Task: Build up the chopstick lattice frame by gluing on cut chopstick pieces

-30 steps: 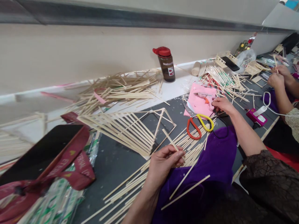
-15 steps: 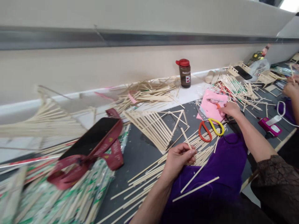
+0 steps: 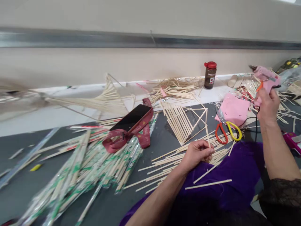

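Note:
My left hand point(image 3: 197, 153) pinches a short wooden stick point(image 3: 207, 135) that points up, above a spread of loose sticks point(image 3: 164, 161) on the dark table. My right hand point(image 3: 266, 105) is lifted above the table at the right and grips a pink glue gun point(image 3: 264, 77) with an orange trigger; its black cord point(image 3: 256, 124) hangs down. A stick frame point(image 3: 182, 121) shaped like a roof lies just beyond my left hand. Purple cloth point(image 3: 232, 175) covers my lap with two sticks lying on it.
Red and yellow scissors point(image 3: 227, 131) lie beside a pink sheet point(image 3: 234, 110). A brown bottle point(image 3: 210, 75) with a red cap stands by the wall. A black phone point(image 3: 131, 117) on a maroon ribbon rests over wrapped chopsticks point(image 3: 94, 166). A pink device point(image 3: 293, 139) is at the right edge.
My right hand has picked the pink glue gun up off the pink sheet and raised it. The view has swung left. My left hand keeps its stick.

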Available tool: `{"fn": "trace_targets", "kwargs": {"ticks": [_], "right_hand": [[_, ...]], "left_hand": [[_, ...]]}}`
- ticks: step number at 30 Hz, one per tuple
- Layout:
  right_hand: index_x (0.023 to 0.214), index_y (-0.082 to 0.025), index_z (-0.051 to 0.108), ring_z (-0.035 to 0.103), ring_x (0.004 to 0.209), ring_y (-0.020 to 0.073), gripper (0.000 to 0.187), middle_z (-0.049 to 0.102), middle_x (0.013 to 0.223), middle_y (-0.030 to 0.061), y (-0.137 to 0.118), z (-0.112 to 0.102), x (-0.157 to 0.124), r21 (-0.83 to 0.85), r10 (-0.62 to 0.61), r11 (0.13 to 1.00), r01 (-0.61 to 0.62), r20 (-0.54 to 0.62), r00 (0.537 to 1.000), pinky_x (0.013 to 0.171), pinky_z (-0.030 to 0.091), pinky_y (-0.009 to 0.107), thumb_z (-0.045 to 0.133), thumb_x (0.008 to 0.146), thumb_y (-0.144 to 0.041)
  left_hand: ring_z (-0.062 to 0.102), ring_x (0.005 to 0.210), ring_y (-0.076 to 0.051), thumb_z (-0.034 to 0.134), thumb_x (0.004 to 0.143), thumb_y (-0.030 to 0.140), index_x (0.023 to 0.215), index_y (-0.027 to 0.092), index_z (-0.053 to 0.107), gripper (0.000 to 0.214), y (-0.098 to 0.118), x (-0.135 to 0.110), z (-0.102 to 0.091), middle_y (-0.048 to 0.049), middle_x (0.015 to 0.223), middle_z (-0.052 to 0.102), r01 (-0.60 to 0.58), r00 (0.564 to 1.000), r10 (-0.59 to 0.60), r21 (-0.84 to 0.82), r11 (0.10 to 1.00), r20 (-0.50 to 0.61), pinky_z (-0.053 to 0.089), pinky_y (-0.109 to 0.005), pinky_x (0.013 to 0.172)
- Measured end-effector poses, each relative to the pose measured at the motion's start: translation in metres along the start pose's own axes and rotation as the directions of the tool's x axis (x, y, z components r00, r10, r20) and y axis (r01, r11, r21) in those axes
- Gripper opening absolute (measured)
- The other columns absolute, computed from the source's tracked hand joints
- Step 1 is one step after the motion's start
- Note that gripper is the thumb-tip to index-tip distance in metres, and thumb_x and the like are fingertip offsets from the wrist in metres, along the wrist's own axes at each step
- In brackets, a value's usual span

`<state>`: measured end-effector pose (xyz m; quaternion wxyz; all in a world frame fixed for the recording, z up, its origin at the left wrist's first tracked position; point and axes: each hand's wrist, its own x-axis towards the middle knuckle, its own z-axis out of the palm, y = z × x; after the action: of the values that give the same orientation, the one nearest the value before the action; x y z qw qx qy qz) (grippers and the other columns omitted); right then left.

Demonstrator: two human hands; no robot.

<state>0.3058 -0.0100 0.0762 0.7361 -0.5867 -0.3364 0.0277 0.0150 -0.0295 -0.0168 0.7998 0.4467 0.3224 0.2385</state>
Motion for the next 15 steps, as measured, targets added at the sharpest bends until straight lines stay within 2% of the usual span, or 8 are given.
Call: {"fn": "trace_targets", "kwargs": {"ticks": [3, 5, 8, 11, 14, 15], "right_hand": [[0.077, -0.015, 0.060, 0.043, 0.039, 0.0081, 0.017, 0.053, 0.052, -0.0060, -0.035, 0.024, -0.008, 0.253, -0.066, 0.967, 0.046, 0.072, 0.995, 0.039, 0.033, 0.023, 0.062, 0.063, -0.024], [0.080, -0.013, 0.061, 0.053, 0.043, 0.0106, 0.019, 0.061, 0.059, -0.0015, -0.056, 0.039, -0.015, 0.348, -0.024, 0.937, -0.032, 0.156, 0.987, 0.039, 0.038, 0.023, 0.060, 0.064, -0.024], [0.089, -0.012, 0.062, 0.065, 0.056, 0.0141, 0.025, 0.070, 0.075, 0.0059, -0.076, 0.053, -0.028, 0.426, -0.008, 0.894, -0.139, 0.325, 0.946, 0.044, 0.045, 0.023, 0.060, 0.066, -0.024], [0.094, -0.014, 0.063, 0.066, 0.059, 0.0125, 0.028, 0.072, 0.079, 0.0037, -0.085, 0.055, -0.042, 0.442, -0.062, 0.885, -0.150, 0.430, 0.901, 0.045, 0.045, 0.022, 0.064, 0.067, -0.022], [0.094, -0.018, 0.061, 0.061, 0.055, 0.0099, 0.025, 0.070, 0.076, -0.0014, -0.088, 0.048, -0.049, 0.417, -0.101, 0.896, -0.152, 0.525, 0.845, 0.043, 0.042, 0.021, 0.065, 0.070, -0.026], [0.092, -0.019, 0.060, 0.060, 0.053, 0.0098, 0.023, 0.069, 0.075, -0.0021, -0.088, 0.045, -0.049, 0.399, -0.132, 0.909, -0.119, 0.547, 0.827, 0.041, 0.041, 0.021, 0.064, 0.071, -0.028]], "left_hand": [[0.057, 0.043, -0.010, 0.087, 0.054, 0.038, 0.064, 0.012, 0.063, 0.037, 0.000, 0.000, 0.002, -0.0037, 0.057, 0.066, -0.017, 1.000, 0.017, -0.018, 1.000, 0.001, 0.040, -0.019, 0.041], [0.057, 0.043, -0.010, 0.087, 0.054, 0.038, 0.064, 0.011, 0.063, 0.037, 0.001, -0.001, 0.003, -0.0032, 0.054, 0.065, -0.029, 1.000, 0.029, -0.013, 0.999, -0.009, 0.039, -0.018, 0.040], [0.058, 0.044, -0.011, 0.086, 0.056, 0.038, 0.066, 0.012, 0.065, 0.035, 0.005, -0.002, 0.001, -0.0021, 0.051, 0.063, -0.038, 0.999, 0.038, -0.002, 0.999, -0.017, 0.041, -0.018, 0.042], [0.059, 0.045, -0.011, 0.086, 0.056, 0.039, 0.066, 0.012, 0.067, 0.034, 0.009, -0.004, 0.000, -0.0027, 0.054, 0.065, -0.075, 0.997, 0.076, 0.022, 0.997, -0.034, 0.047, -0.020, 0.045], [0.060, 0.046, -0.010, 0.085, 0.057, 0.035, 0.065, 0.013, 0.069, 0.029, 0.012, -0.003, 0.001, -0.0042, 0.062, 0.070, -0.121, 0.988, 0.125, 0.053, 0.991, -0.094, 0.050, -0.021, 0.048], [0.060, 0.046, -0.010, 0.085, 0.057, 0.033, 0.065, 0.013, 0.069, 0.027, 0.014, -0.003, 0.002, -0.0038, 0.061, 0.069, -0.124, 0.985, 0.129, 0.053, 0.991, -0.117, 0.050, -0.020, 0.048]]}}
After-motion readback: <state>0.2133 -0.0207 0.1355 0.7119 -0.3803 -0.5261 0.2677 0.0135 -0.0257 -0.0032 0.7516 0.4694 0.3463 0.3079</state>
